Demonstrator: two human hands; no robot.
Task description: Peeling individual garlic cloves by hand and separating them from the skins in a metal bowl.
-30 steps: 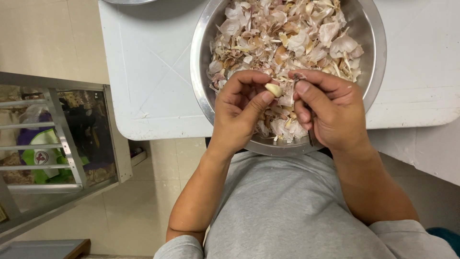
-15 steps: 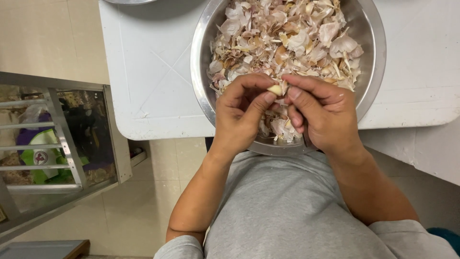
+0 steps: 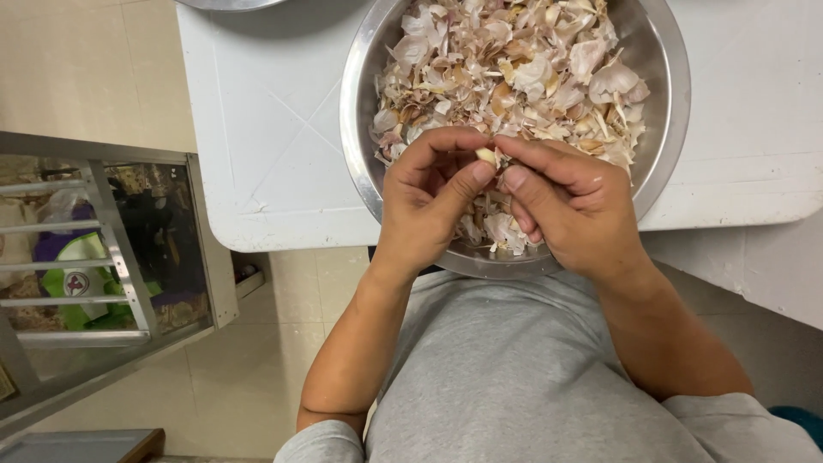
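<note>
Now you are pinching a garlic clove [image 3: 487,156] between both hands, left hand [image 3: 429,201] and right hand [image 3: 570,206] having drawn closer together, just above the near rim of the steel bowl [image 3: 677,111] of papery skins [image 3: 514,64].

Two hands meet, the left hand [image 3: 429,201] and the right hand [image 3: 570,206], and their fingers [image 3: 467,180] pinch one garlic clove [image 3: 487,156]. One steel bowl [image 3: 360,129] lies beneath the fingers, its garlic skins [image 3: 514,69] too many to count. One white tabletop [image 3: 266,129] spreads beyond them.
</note>
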